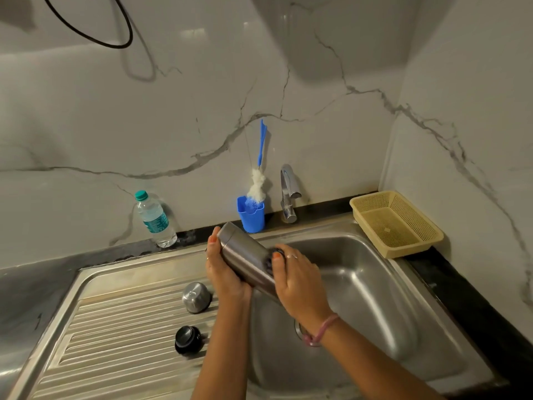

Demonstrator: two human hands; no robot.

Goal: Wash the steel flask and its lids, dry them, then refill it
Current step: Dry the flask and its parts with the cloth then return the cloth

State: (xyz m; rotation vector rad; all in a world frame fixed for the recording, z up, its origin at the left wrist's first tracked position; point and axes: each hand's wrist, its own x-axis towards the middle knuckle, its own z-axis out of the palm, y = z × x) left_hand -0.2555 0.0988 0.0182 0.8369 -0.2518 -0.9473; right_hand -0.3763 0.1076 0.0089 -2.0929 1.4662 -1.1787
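The steel flask lies tilted over the left rim of the sink basin. My left hand grips its body from the left side. My right hand presses a dark scrubber against the flask's side, fingers curled round it. The flask's end toward me is hidden behind my right hand. On the ribbed drainboard stand a steel cup lid and, nearer to me, a black stopper lid. Both lids are apart from my hands.
A blue cup holding a bottle brush stands behind the sink, next to the tap. A plastic water bottle stands on the counter at the left. A yellow mesh basket sits at the right corner.
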